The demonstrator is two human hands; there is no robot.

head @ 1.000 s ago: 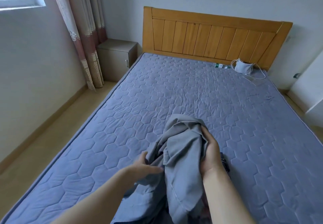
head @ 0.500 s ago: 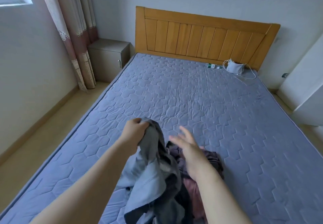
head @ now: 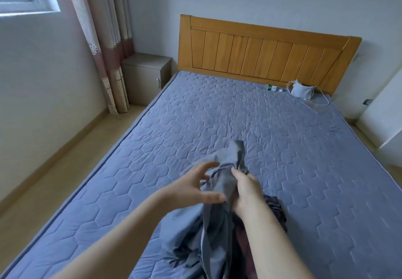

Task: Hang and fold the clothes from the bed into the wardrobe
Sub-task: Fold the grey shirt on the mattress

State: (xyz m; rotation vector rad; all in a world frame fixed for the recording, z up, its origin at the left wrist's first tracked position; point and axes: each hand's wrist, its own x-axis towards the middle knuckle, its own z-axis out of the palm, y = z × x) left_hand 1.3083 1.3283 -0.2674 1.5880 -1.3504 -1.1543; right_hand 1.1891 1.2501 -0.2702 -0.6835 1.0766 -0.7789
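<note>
A grey-blue garment (head: 219,224) is lifted off the near end of the bed (head: 217,115), its top corner sticking up above my hands. My right hand (head: 243,187) is closed around the upper part of that garment. My left hand (head: 195,187) hovers beside it with fingers spread, touching the cloth's left side but not gripping it. Under the garment lies a dark maroon piece of clothing (head: 276,209), partly hidden by my right forearm.
A wooden headboard (head: 267,54) stands at the far end. Near it on the mattress lie a face mask (head: 302,90) and a small bottle (head: 273,88). A grey nightstand (head: 145,76) and a curtain (head: 106,45) fill the left corner. A white cabinet (head: 385,113) is at the right.
My left hand has let go of the grey-blue garment and opened. My right hand, open half a second ago, has closed on the garment and lifted it.
</note>
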